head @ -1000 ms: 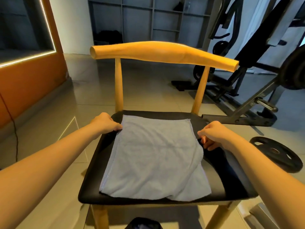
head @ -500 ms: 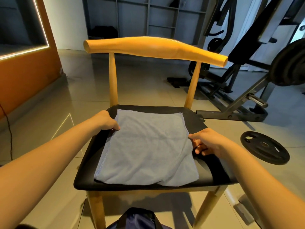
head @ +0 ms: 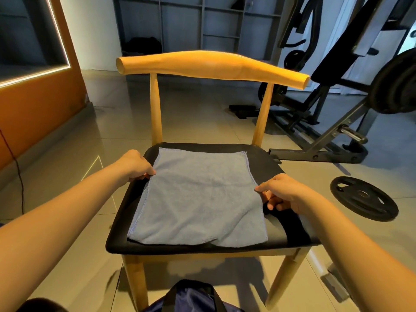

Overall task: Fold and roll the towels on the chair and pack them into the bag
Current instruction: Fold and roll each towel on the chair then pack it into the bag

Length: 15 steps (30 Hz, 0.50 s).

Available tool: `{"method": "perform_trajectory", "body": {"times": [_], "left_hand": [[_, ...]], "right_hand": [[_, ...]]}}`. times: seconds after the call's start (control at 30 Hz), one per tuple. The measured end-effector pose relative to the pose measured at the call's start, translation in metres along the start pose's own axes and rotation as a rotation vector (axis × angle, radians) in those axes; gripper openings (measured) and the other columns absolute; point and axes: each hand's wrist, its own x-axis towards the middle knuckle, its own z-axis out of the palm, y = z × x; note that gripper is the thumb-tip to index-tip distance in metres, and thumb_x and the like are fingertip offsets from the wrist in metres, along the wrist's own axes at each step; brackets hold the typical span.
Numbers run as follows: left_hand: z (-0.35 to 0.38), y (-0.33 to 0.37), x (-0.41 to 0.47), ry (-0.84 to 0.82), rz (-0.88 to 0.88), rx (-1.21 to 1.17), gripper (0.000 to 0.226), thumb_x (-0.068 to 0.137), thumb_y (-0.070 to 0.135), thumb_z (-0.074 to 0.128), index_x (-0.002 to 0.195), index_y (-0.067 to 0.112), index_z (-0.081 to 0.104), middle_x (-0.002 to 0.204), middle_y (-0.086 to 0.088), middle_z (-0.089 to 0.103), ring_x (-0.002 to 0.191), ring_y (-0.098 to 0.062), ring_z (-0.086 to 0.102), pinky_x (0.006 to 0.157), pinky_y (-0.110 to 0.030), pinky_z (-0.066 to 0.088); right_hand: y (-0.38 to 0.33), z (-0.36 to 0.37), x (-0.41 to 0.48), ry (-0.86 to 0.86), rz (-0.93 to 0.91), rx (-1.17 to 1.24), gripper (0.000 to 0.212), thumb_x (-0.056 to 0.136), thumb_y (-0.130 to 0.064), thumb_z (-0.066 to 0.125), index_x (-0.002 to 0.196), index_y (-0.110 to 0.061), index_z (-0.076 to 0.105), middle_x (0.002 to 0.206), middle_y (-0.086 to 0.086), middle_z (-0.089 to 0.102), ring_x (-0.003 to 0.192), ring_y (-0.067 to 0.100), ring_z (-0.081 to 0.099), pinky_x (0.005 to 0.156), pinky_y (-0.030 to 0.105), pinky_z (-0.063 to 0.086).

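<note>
**Blue-grey towel flat on chair seat, one hand at each side edge**

Towel [head: 198, 197]: lies spread in a single flat layer on the black padded seat [head: 290, 233] of the wooden chair [head: 211, 66]. Its near edge reaches almost to the seat front, and its far edge lies close to the backrest posts.

Left hand [head: 135, 164]: fingers curled, pinching the towel's left edge near the far corner.

Right hand [head: 286, 192]: thumb and forefinger pinch the towel's right edge about midway along it. The remaining fingers are curled under the palm.

Bag [head: 193, 298]: dark blue, on the floor in front of the chair, only partly in view at the bottom of the frame.

Surroundings: a black weight plate [head: 363, 198] lies flat on the tiled floor right of the chair. A weight bench frame [head: 337, 140] stands behind it.
</note>
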Motion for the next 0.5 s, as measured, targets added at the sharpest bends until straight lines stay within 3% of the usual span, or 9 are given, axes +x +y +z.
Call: {"method": "perform_trajectory", "body": {"times": [0.13, 0.27, 0.4, 0.5], "left_hand": [[0.006, -0.007, -0.006, 0.106, 0.063, -0.034, 0.01, 0.091, 0.015, 0.074, 0.086, 0.006, 0.073, 0.093, -0.014, 0.069, 0.091, -0.029, 0.065, 0.082, -0.043, 0.058], [0.008, -0.015, -0.025, 0.072, 0.085, -0.072, 0.019, 0.086, 0.022, 0.08, 0.081, 0.005, 0.074, 0.084, -0.015, 0.072, 0.08, -0.026, 0.066, 0.079, -0.041, 0.057], [0.009, -0.022, -0.043, 0.059, 0.112, -0.065, 0.009, 0.086, 0.012, 0.08, 0.085, 0.007, 0.072, 0.087, -0.014, 0.071, 0.084, -0.029, 0.067, 0.083, -0.042, 0.057], [0.005, -0.028, -0.046, 0.138, 0.096, -0.193, 0.009, 0.089, 0.006, 0.075, 0.093, 0.009, 0.067, 0.091, -0.012, 0.067, 0.079, -0.025, 0.062, 0.071, -0.036, 0.052]], "right_hand": [[0.0, -0.005, -0.011, -0.103, 0.021, -0.033, 0.024, 0.094, -0.02, 0.069, 0.109, -0.001, 0.068, 0.079, 0.015, 0.07, 0.054, 0.018, 0.058, 0.049, 0.025, 0.042], [0.004, -0.009, -0.021, -0.165, 0.016, -0.044, 0.023, 0.093, -0.016, 0.07, 0.106, 0.003, 0.071, 0.082, 0.017, 0.073, 0.057, 0.019, 0.058, 0.05, 0.024, 0.042], [0.01, -0.008, -0.028, -0.218, 0.005, -0.049, 0.022, 0.094, -0.017, 0.071, 0.101, 0.003, 0.073, 0.081, 0.016, 0.073, 0.059, 0.017, 0.059, 0.053, 0.024, 0.043], [0.016, -0.005, -0.035, -0.223, -0.02, -0.067, 0.016, 0.095, -0.014, 0.07, 0.089, 0.0, 0.074, 0.08, 0.016, 0.072, 0.057, 0.016, 0.058, 0.05, 0.022, 0.043]]}}
